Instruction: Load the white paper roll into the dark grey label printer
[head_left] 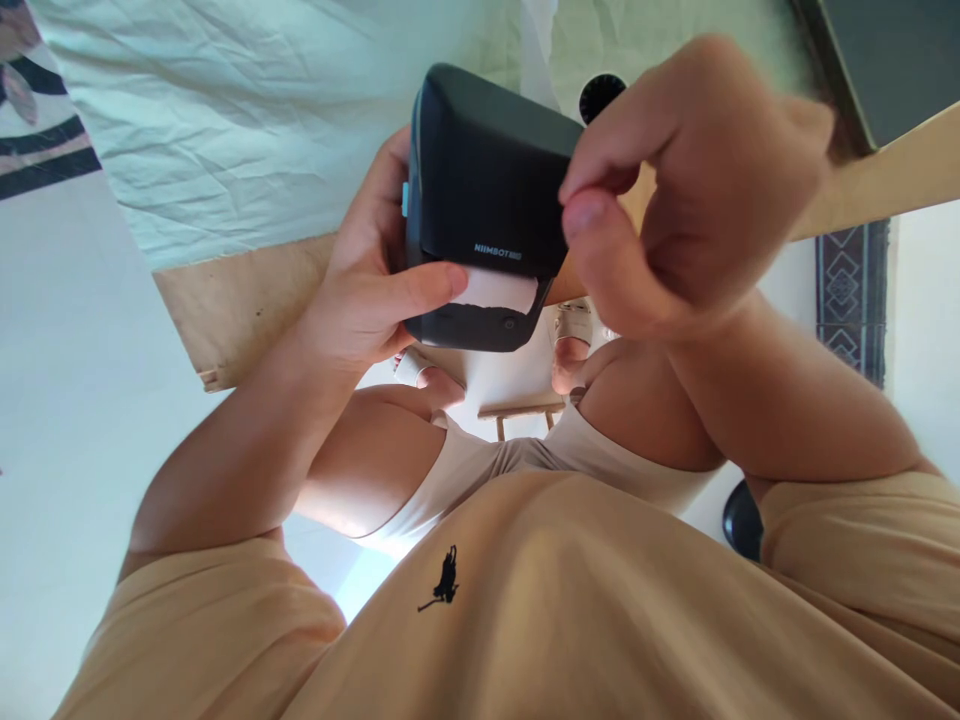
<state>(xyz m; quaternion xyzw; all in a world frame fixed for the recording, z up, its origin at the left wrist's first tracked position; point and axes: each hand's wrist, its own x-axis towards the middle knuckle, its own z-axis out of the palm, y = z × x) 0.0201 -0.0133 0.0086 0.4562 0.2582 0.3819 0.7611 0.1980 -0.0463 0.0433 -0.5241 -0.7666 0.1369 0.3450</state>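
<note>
Black, rounded plastic label printer (487, 190) sits at the upper centre of the frame, marked NIIMBOT on its front. Left hand (367, 290) is clamped on the printer's left side, with its thumb (431, 285) laid across the front beside the pale pink label strip (499, 290) protruding from the slot. Right hand (697, 190) is at the printer's right edge, with its grip curled together, thumb and forefinger tips near each other; whether they pinch anything cannot be told. Behind the printer lies a wooden board surface (232, 310) with a wrinkled pale green sheet (247, 110) over it. Lower frame shows a tan shirt (570, 610).
</note>
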